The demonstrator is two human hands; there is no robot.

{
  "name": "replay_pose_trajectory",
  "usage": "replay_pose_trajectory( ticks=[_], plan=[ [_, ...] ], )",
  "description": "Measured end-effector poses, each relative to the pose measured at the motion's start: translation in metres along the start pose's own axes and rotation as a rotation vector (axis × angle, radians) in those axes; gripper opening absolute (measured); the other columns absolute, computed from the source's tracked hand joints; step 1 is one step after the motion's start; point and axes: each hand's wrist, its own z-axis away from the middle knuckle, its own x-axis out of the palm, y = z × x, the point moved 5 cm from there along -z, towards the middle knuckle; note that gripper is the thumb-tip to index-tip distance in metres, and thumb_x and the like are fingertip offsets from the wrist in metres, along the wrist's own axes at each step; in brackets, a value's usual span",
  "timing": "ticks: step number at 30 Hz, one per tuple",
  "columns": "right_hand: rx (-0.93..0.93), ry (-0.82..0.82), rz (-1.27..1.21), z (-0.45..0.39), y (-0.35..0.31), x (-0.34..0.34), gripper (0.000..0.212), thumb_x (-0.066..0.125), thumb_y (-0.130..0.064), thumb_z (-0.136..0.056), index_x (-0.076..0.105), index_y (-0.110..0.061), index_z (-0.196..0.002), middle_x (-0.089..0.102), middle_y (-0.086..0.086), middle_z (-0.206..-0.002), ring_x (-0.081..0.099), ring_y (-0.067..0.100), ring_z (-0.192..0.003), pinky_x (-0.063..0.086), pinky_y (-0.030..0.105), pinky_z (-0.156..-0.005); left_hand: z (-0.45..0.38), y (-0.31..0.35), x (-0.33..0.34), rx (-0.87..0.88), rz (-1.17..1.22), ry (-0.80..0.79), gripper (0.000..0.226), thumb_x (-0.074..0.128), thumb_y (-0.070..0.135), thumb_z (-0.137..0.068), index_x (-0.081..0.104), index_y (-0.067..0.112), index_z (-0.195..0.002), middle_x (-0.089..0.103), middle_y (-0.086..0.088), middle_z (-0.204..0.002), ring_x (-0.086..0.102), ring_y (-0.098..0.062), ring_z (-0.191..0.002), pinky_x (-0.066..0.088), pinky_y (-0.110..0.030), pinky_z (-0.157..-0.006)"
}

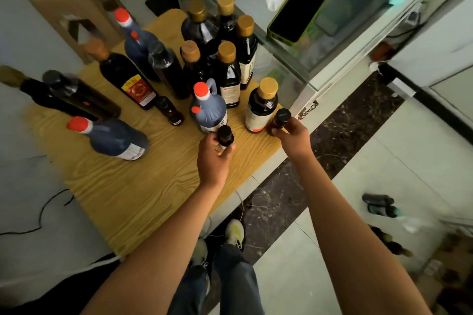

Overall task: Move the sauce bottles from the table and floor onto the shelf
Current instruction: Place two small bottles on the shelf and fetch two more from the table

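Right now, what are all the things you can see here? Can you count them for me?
gold-capped bottles: about eight, dark, on the table's far half and left edge
red-capped jugs: three, dark blue, on the table
black-capped bottles: about three on the table besides the held ones, dark
table: one, light wood grain, centre
glass cabinet: one, clear with white frame, right of the table
phone: one, black with green case, on the cabinet top
floor bottles: a few, dark, blurred, lower right
shoes: two, pale, below the table edge
left hand: its grip holds a small black-capped bottle
right hand: its grip holds another small bottle
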Motion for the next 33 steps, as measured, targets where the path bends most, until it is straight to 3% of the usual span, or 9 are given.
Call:
replay_pose_trajectory(
  ticks=[3,7,12,16,19,24,26,29,33],
  plan=[
    [-0.026,0.011,-0.004,0.005,0.001,0.001,0.039,0.071,0.004,-0.083,0.066,-0.01,-0.119,0.066,0.0,-0.115,0.06,0.018,-0.114,0.045,0.032,-0.101,0.0,-0.002,0.003,0.002,-0.014,-0.002,0.035,0.075,0.03,-0.082,0.062,0.015,-0.111,0.06,-0.007,-0.103,0.056,-0.013,-0.081,0.041,-0.013,-0.07],
    [0.002,0.026,-0.064,0.013,0.007,-0.001,0.029,0.075,-0.003,-0.083,0.068,-0.014,-0.109,0.07,0.002,-0.11,0.064,0.017,-0.105,0.05,0.029,-0.093,0.002,-0.002,0.002,0.053,0.033,-0.032,0.031,0.077,0.03,-0.076,0.061,0.019,-0.101,0.061,0.003,-0.099,0.06,-0.021,-0.094,0.052,-0.045,-0.083],
    [0.079,0.026,-0.183,0.033,0.013,-0.007,0.022,0.077,-0.007,-0.083,0.066,-0.013,-0.102,0.071,-0.007,-0.09,0.066,-0.001,-0.076,0.049,0.016,-0.069,0.013,0.001,-0.003,-0.016,0.187,-0.098,0.034,0.079,0.033,-0.067,0.056,0.019,-0.088,0.071,0.002,-0.085,0.07,-0.018,-0.081,0.057,-0.049,-0.073],
    [0.101,0.014,-0.235,0.055,0.013,-0.012,0.021,0.078,-0.007,-0.083,0.065,-0.012,-0.099,0.073,-0.003,-0.091,0.071,0.007,-0.082,0.058,0.027,-0.076,0.027,0.012,-0.003,-0.061,0.273,-0.196,0.04,0.078,0.032,-0.065,0.055,0.015,-0.092,0.071,-0.003,-0.09,0.071,-0.02,-0.084,0.058,-0.047,-0.08],
    [0.085,0.016,-0.273,0.075,0.008,-0.015,0.029,0.078,-0.008,-0.083,0.064,-0.002,-0.107,0.073,0.003,-0.095,0.072,0.015,-0.086,0.061,0.032,-0.078,0.044,0.031,-0.001,-0.104,0.391,-0.341,0.031,0.072,0.02,-0.074,0.056,0.017,-0.101,0.067,-0.005,-0.097,0.067,-0.021,-0.092,0.055,-0.038,-0.085],
    [0.027,0.02,-0.351,0.111,-0.009,-0.03,0.035,0.077,-0.009,-0.084,0.061,0.005,-0.112,0.073,0.007,-0.096,0.073,0.019,-0.085,0.061,0.033,-0.072,0.072,0.064,-0.005,-0.166,0.453,-0.466,0.014,0.057,0.009,-0.092,0.06,0.009,-0.106,0.063,-0.002,-0.089,0.063,-0.01,-0.078,0.049,-0.025,-0.071],
    [0.008,0.027,-0.363,0.121,-0.015,-0.035,0.034,0.077,-0.01,-0.084,0.062,0.003,-0.111,0.074,0.009,-0.097,0.074,0.021,-0.087,0.062,0.034,-0.074,0.077,0.077,-0.009,-0.162,0.446,-0.489,0.018,0.057,0.014,-0.093,0.061,0.008,-0.11,0.067,-0.003,-0.093,0.065,-0.007,-0.077,0.053,-0.025,-0.07],
    [-0.04,0.076,-0.363,0.142,-0.025,-0.057,0.034,0.079,-0.016,-0.083,0.063,0.001,-0.107,0.071,0.01,-0.094,0.071,0.021,-0.084,0.058,0.035,-0.078,0.091,0.105,-0.012,-0.121,0.521,-0.574,0.018,0.057,0.01,-0.095,0.056,0.01,-0.113,0.066,-0.009,-0.091,0.066,-0.019,-0.083,0.054,-0.036,-0.081],
    [-0.079,0.156,-0.371,0.175,-0.037,-0.094,0.038,0.08,-0.022,-0.083,0.06,0.001,-0.106,0.067,0.016,-0.094,0.069,0.028,-0.086,0.057,0.042,-0.083,0.109,0.141,-0.016,-0.163,0.635,-0.623,0.016,0.051,0.018,-0.096,0.055,0.01,-0.11,0.059,-0.004,-0.08,0.058,-0.021,-0.078,0.048,-0.037,-0.077]
  ],
)
